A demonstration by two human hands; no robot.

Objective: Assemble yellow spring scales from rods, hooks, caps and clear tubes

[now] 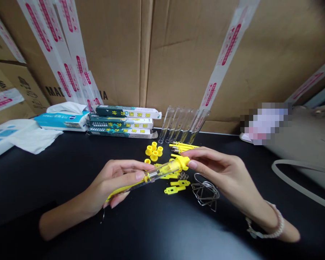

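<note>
A tubular spring scale (157,173), a clear tube with yellow parts and a metal spring inside, is held slantwise over the table. My left hand (112,182) is closed around its lower left part, and a thin wire hook (103,215) hangs below that hand. At the upper right end, my right hand (219,169) pinches the yellow cap (183,163) between thumb and fingers. Behind and below the tube lie flat yellow pieces (176,187), small springs (183,176) and a tangle of wire hooks (206,191). Several yellow caps (154,151) stand farther back.
Several clear tubes (181,124) lie at the back, with yellow rods (184,147) in front. Three printed boxes (121,122) are stacked left of them, beside a tissue pack (63,119). Large cardboard boxes (178,54) wall off the rear. A bag (303,144) sits at right.
</note>
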